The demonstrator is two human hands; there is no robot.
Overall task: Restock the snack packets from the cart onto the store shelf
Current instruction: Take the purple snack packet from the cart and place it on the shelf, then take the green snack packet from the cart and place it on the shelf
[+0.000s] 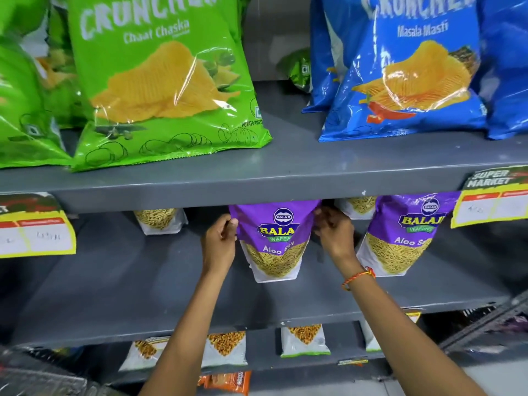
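A purple sev packet (pixel 274 241) stands upright on the middle shelf (pixel 143 281), its top under the shelf above. The left hand (pixel 218 247) pinches its left edge and the right hand (pixel 333 232) its right edge, fingers closed on it. A second packet (pixel 400 238) stands just right, green (pixel 160 81) and blue bags (pixel 405 70) above.

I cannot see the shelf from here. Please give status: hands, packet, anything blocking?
Left hand, right hand both shut on purple packet. Packet upright on middle shelf. Nothing blocking.
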